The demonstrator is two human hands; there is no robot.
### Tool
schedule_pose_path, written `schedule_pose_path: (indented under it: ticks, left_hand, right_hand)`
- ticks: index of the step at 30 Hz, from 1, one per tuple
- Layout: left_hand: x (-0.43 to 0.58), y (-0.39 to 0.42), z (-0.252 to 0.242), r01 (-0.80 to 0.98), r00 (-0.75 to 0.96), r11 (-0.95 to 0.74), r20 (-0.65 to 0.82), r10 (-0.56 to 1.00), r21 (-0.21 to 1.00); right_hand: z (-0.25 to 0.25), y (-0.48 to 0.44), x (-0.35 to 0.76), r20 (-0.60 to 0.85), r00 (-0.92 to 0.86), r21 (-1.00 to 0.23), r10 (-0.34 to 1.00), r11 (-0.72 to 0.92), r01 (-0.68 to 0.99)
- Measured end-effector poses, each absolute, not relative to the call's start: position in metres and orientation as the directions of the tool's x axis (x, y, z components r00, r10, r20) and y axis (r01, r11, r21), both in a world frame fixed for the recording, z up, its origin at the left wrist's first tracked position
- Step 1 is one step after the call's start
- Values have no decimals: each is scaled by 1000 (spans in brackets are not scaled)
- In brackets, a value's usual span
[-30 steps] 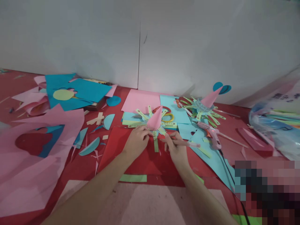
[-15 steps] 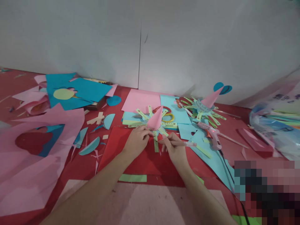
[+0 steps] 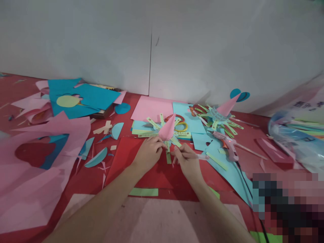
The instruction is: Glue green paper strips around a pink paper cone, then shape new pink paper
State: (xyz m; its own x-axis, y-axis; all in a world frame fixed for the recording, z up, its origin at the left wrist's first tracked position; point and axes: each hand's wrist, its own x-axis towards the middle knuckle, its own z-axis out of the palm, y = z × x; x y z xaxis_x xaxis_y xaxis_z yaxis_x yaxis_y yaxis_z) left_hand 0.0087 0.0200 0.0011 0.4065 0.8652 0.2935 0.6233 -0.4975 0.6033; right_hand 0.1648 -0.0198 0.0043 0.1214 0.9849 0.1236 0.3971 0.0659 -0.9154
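Right hand (image 3: 188, 163) and its pen (image 3: 201, 156) have shifted slightly toward the left hand (image 3: 149, 152) since the earlier frames; left hand much as before. Largest first: pale wall (image 3: 162, 50) behind a red table (image 3: 253, 135). Near left, a big pink sheet (image 3: 30, 199) with a cut-out hole. Red sheet (image 3: 152, 177) under the hands; right of it, pale-blue paper (image 3: 235, 175). Far right, clear plastic bag (image 3: 286, 135) with coloured paper. Far left, darker blue sheets (image 3: 98, 98). Second pink-cone piece (image 3: 227, 106), back right, blue discs at its tip; glue gun (image 3: 231, 150) before it, cord trailing near right. Pink paper cone (image 3: 167, 130) with green strips at centre, just beyond the hands. Left fingers bent together at its base, touching; cannot tell whether they pinch. Scissors (image 3: 183, 127) close behind, partly covered. Right thumb and fingers clamped on the pen, its tip by the front strip (image 3: 168, 158).
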Motion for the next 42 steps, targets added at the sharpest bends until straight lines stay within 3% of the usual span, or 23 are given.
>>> schedule_pose_path:
  ticks: [42]
  left_hand:
    - [9,19,4,632,407,-473,256,877,614]
  right_hand:
    - [6,-21,165,95,77,-917,993,57,395]
